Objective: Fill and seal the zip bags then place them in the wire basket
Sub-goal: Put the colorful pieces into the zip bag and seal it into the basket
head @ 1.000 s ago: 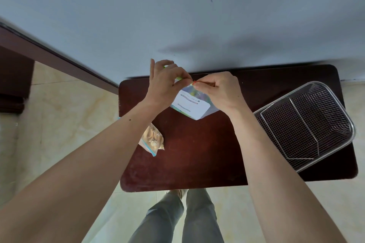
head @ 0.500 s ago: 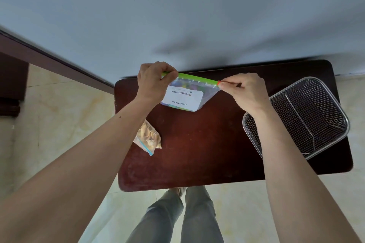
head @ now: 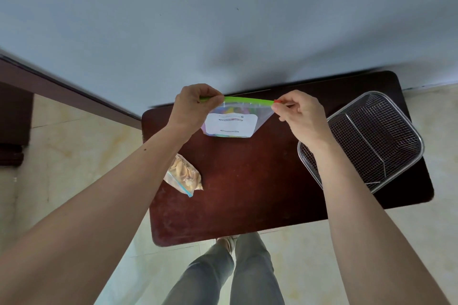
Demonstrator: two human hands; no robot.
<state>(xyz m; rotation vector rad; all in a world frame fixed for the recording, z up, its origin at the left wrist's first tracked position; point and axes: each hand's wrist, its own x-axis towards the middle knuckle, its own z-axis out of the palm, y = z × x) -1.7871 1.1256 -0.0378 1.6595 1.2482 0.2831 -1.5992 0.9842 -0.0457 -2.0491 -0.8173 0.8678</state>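
Note:
A clear zip bag (head: 233, 122) with a white label and a green zip strip hangs above the far part of the dark wooden table (head: 247, 193). My left hand (head: 192, 104) pinches the left end of the green strip. My right hand (head: 301, 112) pinches the red slider at the strip's right end. Coloured contents show faintly through the bag. A second zip bag (head: 184, 176), with a blue strip and pale beige pieces inside, lies on the table's left edge, partly under my left forearm. The wire basket (head: 376, 141) sits empty at the table's right end.
A grey wall runs behind the table, with a dark wooden frame at the far left. Pale tiled floor surrounds the table. My legs in grey trousers stand at the table's near edge.
My hands have drawn apart along the green strip: the right hand slid the red slider from the middle to the right end. The bag now hangs flat and spread wide.

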